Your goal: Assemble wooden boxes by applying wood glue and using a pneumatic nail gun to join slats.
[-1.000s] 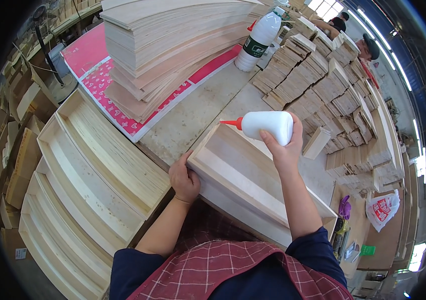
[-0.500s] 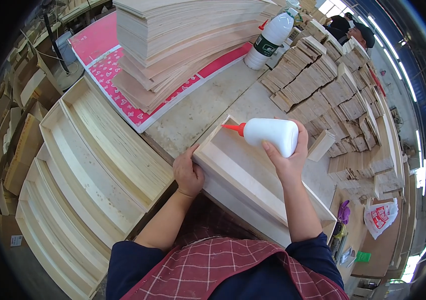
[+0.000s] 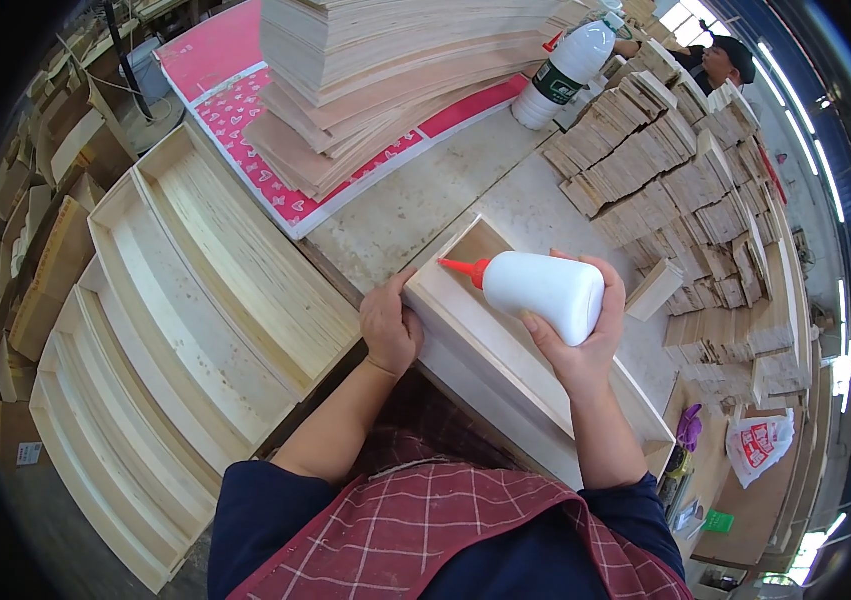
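In my right hand (image 3: 601,345) I grip a white squeeze glue bottle (image 3: 543,290), tilted nearly flat, with its red nozzle (image 3: 463,268) pointing left. The nozzle's tip is at the short far-left end of a shallow, pale wooden box (image 3: 506,335). Whether the tip touches the wood, or any glue comes out, I cannot tell. My left hand (image 3: 391,325) is closed on the box's left corner, thumb folded in and fingertips partly hidden by the wood. Part of the box's interior is behind the bottle and my right hand.
Several similar wooden boxes (image 3: 176,305) stand on the left. Thin wood sheets (image 3: 346,60) are stacked on a pink patterned sheet (image 3: 236,125) behind. A large clear bottle (image 3: 566,75) stands near piled wood strips (image 3: 636,150). A plastic bag (image 3: 759,445) lies at right; another person (image 3: 726,65) is beyond.
The glue bottle's nozzle tip has moved along the box's short end, toward my left hand. The view has shifted a little. Both hands keep their hold.
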Demonstrator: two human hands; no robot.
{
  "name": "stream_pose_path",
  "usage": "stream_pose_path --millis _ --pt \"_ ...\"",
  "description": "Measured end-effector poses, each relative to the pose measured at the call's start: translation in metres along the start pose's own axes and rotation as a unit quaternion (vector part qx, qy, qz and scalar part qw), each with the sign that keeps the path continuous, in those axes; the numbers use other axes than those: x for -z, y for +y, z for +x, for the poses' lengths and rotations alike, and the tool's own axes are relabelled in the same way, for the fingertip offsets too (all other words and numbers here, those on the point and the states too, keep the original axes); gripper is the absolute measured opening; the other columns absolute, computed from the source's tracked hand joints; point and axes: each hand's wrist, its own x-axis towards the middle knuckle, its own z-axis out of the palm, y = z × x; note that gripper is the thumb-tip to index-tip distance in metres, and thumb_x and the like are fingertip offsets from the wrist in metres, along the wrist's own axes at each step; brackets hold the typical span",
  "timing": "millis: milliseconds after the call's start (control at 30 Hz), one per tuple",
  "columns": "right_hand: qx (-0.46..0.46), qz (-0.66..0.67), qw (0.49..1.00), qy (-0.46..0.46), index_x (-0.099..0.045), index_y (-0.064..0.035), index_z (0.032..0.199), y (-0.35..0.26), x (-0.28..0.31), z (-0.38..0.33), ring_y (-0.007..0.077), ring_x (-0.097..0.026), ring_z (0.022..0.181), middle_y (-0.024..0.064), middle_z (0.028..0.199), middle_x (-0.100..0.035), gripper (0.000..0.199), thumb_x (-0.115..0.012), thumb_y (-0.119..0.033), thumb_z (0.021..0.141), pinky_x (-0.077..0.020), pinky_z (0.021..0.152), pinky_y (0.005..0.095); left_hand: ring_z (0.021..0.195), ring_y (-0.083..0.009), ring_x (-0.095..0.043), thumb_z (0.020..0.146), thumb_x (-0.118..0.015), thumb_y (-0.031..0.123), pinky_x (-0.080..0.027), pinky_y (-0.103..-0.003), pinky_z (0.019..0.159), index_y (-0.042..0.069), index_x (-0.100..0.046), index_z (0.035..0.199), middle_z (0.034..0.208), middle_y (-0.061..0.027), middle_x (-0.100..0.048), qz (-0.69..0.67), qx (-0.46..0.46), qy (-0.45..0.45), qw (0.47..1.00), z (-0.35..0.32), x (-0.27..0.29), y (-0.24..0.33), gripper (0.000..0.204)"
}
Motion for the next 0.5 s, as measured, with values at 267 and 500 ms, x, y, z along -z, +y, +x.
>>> stream_pose_path --millis 267,500 --pt "0.013 0.021 0.999 -0.029 -0.035 -0.0061 0.118 -0.012 -0.006 -0.004 0.0230 -0.053 0.102 0.0152 0.113 -0.052 0.074 -0.078 -0.007 0.058 -0.0440 0.085 0.0353 0.078 -0.0326 -0.055 0.065 -0.046 -0.004 -0.042 -0.037 0.073 -0.002 -0.051 0.107 0.089 -0.0159 -0.059 -0.005 -0.003 -0.012 1.000 -0.001 0.000 -0.003 0.043" --pt "0.021 0.016 0.998 -0.060 -0.035 -0.0056 0.118 -0.019 -0.007 -0.006 0.0228 -0.054 0.101 0.0150 0.112 -0.052 0.074 -0.078 -0.009 0.058 -0.0442 0.084 0.0338 0.078 -0.0297 -0.054 0.060 -0.046 -0.003 -0.041 -0.037 0.074 0.002 -0.052 0.110 0.096 -0.0129 -0.059 -0.001 -0.006 0.006 1.000 -0.002 -0.002 -0.005 0.050"
